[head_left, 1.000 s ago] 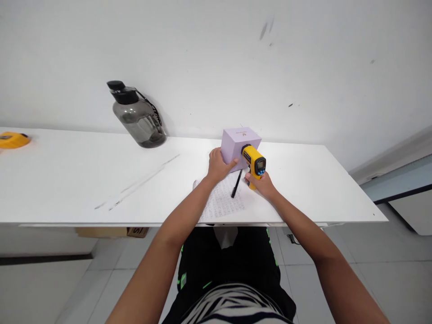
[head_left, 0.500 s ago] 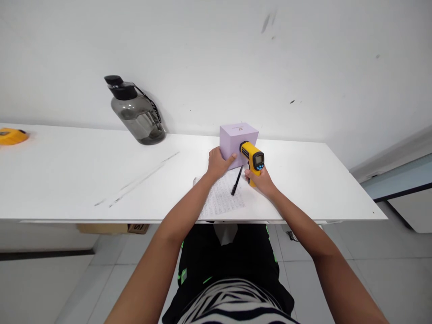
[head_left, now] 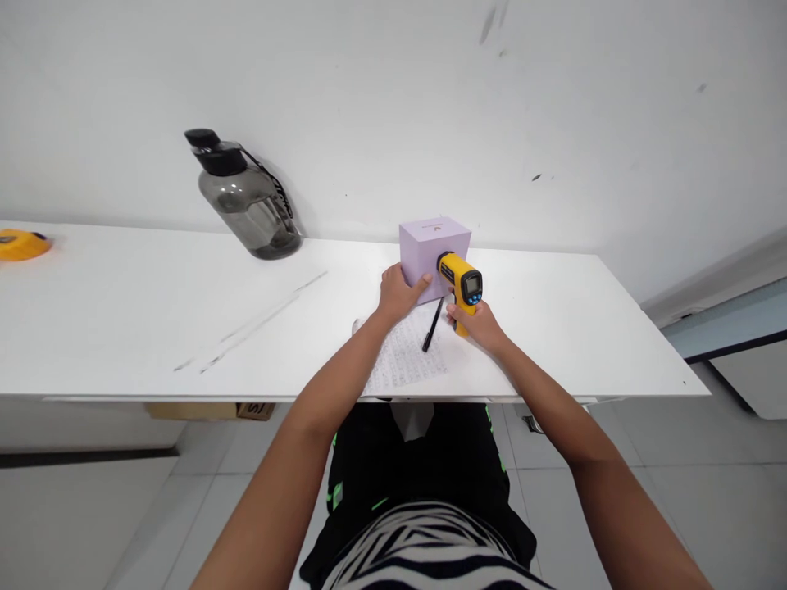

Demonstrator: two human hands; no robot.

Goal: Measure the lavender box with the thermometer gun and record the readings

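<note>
A lilac box [head_left: 419, 260] stands upright on the white table near the wall. My left hand [head_left: 398, 293] grips its left side, thumb across the front face and the other fingers partly hidden along the side. In my right hand [head_left: 479, 323] is a yellow and black infrared thermometer [head_left: 460, 277], held by its handle. Its nose points at the front of the box, touching it or very close; I cannot tell which. A small screen and blue buttons face me. Between my hands a black pen [head_left: 433, 326] lies partly on a sheet of paper with writing [head_left: 402, 356].
Left of the box, a grey see-through water bottle [head_left: 249, 201] with a black lid stands against the wall [head_left: 393, 106]. A yellow object [head_left: 23, 245] sits at the far left of the white table [head_left: 123, 319]. Under the table edge a cardboard box [head_left: 202, 410] shows.
The whole view has shifted very slightly. Both hands, the lilac box and the thermometer keep the same places relative to each other.
</note>
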